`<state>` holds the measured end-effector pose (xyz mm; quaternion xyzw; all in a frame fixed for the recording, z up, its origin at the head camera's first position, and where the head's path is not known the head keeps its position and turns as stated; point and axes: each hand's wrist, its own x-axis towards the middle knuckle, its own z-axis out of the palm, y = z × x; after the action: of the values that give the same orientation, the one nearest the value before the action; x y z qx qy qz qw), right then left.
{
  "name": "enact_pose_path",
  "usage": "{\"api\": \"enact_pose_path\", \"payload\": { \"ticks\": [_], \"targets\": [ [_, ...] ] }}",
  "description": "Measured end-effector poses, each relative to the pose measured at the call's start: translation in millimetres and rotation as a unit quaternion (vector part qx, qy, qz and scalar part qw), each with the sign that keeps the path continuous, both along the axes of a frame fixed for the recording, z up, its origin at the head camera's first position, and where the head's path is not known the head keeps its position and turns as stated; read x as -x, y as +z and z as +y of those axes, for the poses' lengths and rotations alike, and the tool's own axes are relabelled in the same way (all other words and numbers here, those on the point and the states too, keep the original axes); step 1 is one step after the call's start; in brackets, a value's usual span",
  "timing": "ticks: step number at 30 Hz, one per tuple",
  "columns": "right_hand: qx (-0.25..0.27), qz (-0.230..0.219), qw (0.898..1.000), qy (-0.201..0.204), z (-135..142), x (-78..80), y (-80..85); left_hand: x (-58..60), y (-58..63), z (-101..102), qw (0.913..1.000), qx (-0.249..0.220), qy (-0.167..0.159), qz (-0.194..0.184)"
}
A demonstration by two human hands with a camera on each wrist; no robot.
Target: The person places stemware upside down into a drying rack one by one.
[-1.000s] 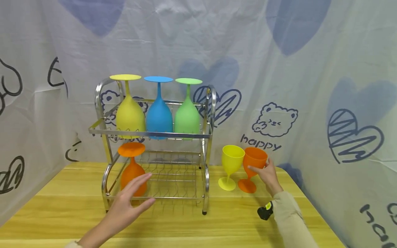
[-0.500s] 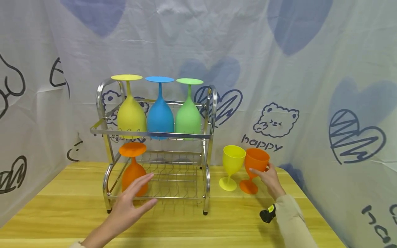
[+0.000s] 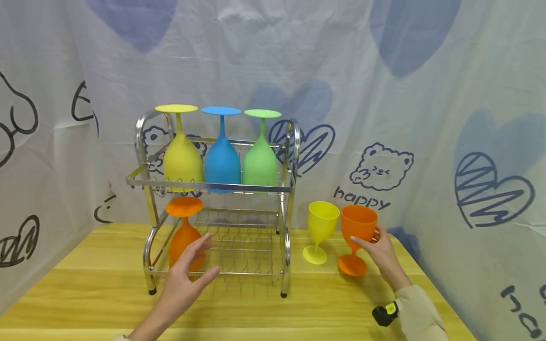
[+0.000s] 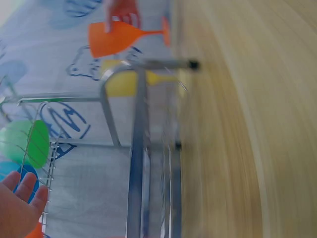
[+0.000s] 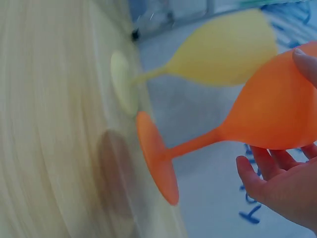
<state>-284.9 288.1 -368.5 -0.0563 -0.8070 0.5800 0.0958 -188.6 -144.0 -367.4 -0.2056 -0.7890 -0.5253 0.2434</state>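
1. Since the earlier frame, the right hand [image 3: 381,255] and the orange goblet [image 3: 359,225] it holds have shifted rightward and lower in the head view, so a wider gap now parts that goblet from the yellow goblet [image 3: 323,225].
2. The right hand grips the orange goblet's bowl at right of centre in the frame, its thumb along the near side and fingers behind. The goblet is mouth up and slightly tilted.
3. In the right wrist view the goblet's foot [image 5: 157,158] lies apart from its shadow; it seems to be just clear of the worktop [image 3: 239,317], though blur there makes this hard to judge.
4. The yellow goblet stands upright on the worktop, just left of the orange one.
5. The left hand [image 3: 183,279] holds nothing, its thumb wide of the fingers, at lower left of centre, in front of the metal rack [image 3: 287,251].
6. Behind its fingertips, on the rack's lower tier towards the left, is an upside-down orange goblet [image 3: 182,239], partly covered by that hand.
7. On the upper tier, left to right, three goblets stand inverted: a pale yellow one [image 3: 182,158], a blue one [image 3: 222,163] and a green one [image 3: 260,163].
8. A black device [image 3: 381,316] with a yellow patch sits by the right sleeve [image 3: 420,310], at lower right.
9. Pale cloth [image 3: 230,61] printed with hearts and bears fills the upper frame.
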Motion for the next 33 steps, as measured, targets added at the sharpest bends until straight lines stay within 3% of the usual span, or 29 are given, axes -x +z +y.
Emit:
{"api": "enact_pose_path", "payload": {
  "ticks": [4,10,21,30,33],
  "targets": [
    [0.01,0.018,0.999,0.03,-11.9,-13.1,5.1,6.4,-5.5,12.0,0.9957,-0.076,-0.039,-0.035],
    [-0.002,0.047,0.996,0.075,-30.5,-33.0,15.5,14.4,-11.6,34.5,0.9886,-0.106,-0.069,-0.082],
    [-0.046,0.072,0.986,0.14,-62.9,-52.3,29.1,25.5,-2.9,53.2,0.9852,-0.116,-0.104,-0.072],
    [-0.109,0.086,0.972,0.189,-82.8,-59.4,33.1,24.5,8.7,60.7,0.9841,-0.089,-0.112,-0.106],
    [-0.131,0.098,0.966,0.202,-87.8,-61.6,34.9,25.1,12.6,66.5,0.984,-0.079,-0.123,-0.102]
  ]
}}
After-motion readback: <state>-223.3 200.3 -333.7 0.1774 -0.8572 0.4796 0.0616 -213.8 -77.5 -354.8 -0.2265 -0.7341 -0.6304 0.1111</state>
